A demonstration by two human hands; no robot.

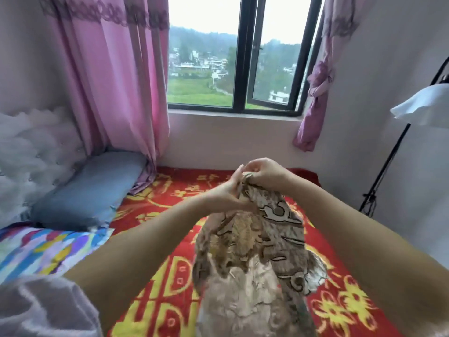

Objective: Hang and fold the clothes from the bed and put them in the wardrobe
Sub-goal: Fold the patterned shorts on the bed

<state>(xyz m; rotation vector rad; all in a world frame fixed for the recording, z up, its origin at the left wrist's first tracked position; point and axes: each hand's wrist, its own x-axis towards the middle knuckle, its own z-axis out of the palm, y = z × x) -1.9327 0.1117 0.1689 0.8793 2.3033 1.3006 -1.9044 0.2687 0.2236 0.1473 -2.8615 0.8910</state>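
Observation:
A brown and beige patterned garment [255, 259] hangs from both my hands above the red and yellow bedspread [170, 195]. My left hand [230, 190] holds its top edge from the left, fingers pointing up along the cloth. My right hand [262, 172] pinches the same top edge from above, fingers curled over it. The two hands touch each other. The garment's lower part drapes down to the bed near me.
A blue pillow [90, 190] lies at the left by a white tufted headboard [31, 152]. A multicoloured sheet [41, 251] lies beneath it. Pink curtains [109, 81] flank the window [243, 57]. A black lamp stand [388, 161] with a white shade [422, 105] is at the right.

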